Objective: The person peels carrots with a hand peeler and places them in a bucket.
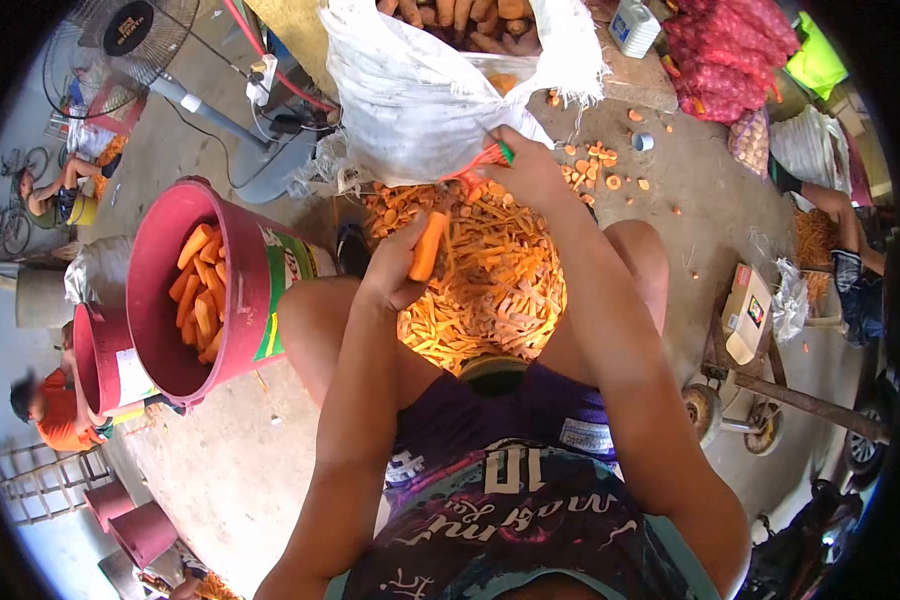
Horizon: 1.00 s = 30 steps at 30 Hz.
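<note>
My left hand (398, 265) is closed round a peeled orange carrot (429, 246), which points up and away from me. In my right hand (525, 170) is a peeler (480, 163) with red and green parts, held a little above and to the right of the carrot and apart from it. Both hands are over a large heap of carrot peelings (495, 270) between my knees. Beyond the heap stands a white woven sack (410, 110), its open top showing unpeeled carrots (470, 22).
At left, a pink tub (145, 300) holds peeled carrots (202, 295). A standing fan (130, 40) is behind it. Carrot ends (600, 160) litter the floor at right, near red mesh sacks (725, 55) and a wooden cart (770, 385). Other people sit at both sides.
</note>
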Motion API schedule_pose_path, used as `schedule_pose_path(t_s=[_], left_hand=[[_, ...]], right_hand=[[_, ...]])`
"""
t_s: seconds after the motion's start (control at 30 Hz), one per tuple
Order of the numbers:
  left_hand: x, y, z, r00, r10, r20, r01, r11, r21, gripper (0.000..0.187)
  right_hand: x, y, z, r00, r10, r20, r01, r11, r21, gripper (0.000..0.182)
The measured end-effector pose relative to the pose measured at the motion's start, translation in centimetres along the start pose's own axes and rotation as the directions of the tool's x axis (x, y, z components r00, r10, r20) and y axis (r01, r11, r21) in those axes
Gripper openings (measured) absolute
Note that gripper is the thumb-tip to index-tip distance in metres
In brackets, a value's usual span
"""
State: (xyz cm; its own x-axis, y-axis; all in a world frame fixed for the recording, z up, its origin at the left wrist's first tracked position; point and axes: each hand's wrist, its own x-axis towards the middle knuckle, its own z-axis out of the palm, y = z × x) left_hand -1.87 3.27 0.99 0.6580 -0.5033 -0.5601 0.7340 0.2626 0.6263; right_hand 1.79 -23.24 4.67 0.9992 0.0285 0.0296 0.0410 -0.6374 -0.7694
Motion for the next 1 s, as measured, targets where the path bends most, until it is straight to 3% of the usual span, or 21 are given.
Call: schedule_pose_path(t_s=[0.07, 0.13, 0.2, 0.3, 0.4, 0.47, 0.53, 0.67, 0.77, 0.87, 0.93, 1.0], left_hand=[[0.4, -0.4, -0.5, 0.999, 0.043, -0.032, -0.044, 0.999, -0.028, 0.042], [0.4, -0.2, -0.1, 0.994, 0.084, -0.067, -0.088, 0.994, -0.062, 0.043], [0.3, 0.3, 0.2, 0.954, 0.184, -0.236, -0.213, 0.972, -0.102, 0.041], [0.4, 1.1, 0.7, 0.928, 0.209, -0.309, -0.273, 0.944, -0.184, 0.041], [1.4, 1.6, 1.1, 0.902, 0.271, -0.335, -0.353, 0.91, -0.216, 0.047], [1.8, 1.7, 1.3, 0.864, 0.286, -0.415, -0.426, 0.855, -0.297, 0.037], [2.0, 1.7, 1.6, 0.865, 0.335, -0.374, -0.451, 0.846, -0.285, 0.038], [2.2, 1.0, 2.5, 0.881, 0.306, -0.361, -0.417, 0.863, -0.286, 0.034], [2.8, 0.4, 2.4, 0.876, 0.343, -0.34, -0.407, 0.903, -0.139, 0.025], [1.6, 1.3, 2.9, 0.899, 0.25, -0.361, -0.335, 0.922, -0.196, 0.022], [0.9, 1.6, 2.8, 0.917, 0.273, -0.29, -0.304, 0.95, -0.067, 0.019], [0.1, 2.5, 1.8, 0.91, 0.286, -0.301, -0.35, 0.917, -0.188, 0.014]], right_hand=[[0.8, 0.7, -0.6, 0.994, 0.105, -0.007, -0.105, 0.994, 0.023, 0.057], [0.0, -0.1, -0.3, 0.994, 0.107, 0.009, -0.107, 0.994, 0.034, 0.053], [-0.5, -0.3, 0.9, 0.997, -0.082, 0.008, 0.082, 0.994, -0.073, 0.044], [-1.6, -1.7, 2.2, 0.982, -0.066, 0.179, 0.101, 0.976, -0.193, 0.039], [-3.1, -2.7, 4.7, 0.964, -0.176, 0.201, 0.208, 0.967, -0.149, 0.034], [-3.5, -3.6, 5.6, 0.954, -0.245, 0.171, 0.273, 0.948, -0.166, 0.036], [-3.8, -5.2, 5.7, 0.972, -0.142, 0.189, 0.192, 0.941, -0.28, 0.041], [-3.7, -5.4, 6.1, 0.975, -0.124, 0.187, 0.177, 0.937, -0.302, 0.047], [-3.2, -4.7, 6.1, 0.978, -0.113, 0.173, 0.158, 0.949, -0.274, 0.043], [-1.0, -0.4, 5.9, 0.976, -0.013, 0.216, 0.084, 0.942, -0.324, 0.037], [1.1, 2.6, 4.7, 0.909, 0.258, 0.326, -0.063, 0.86, -0.506, 0.033], [1.0, 1.7, 2.8, 0.917, 0.209, 0.34, -0.037, 0.893, -0.449, 0.033]])
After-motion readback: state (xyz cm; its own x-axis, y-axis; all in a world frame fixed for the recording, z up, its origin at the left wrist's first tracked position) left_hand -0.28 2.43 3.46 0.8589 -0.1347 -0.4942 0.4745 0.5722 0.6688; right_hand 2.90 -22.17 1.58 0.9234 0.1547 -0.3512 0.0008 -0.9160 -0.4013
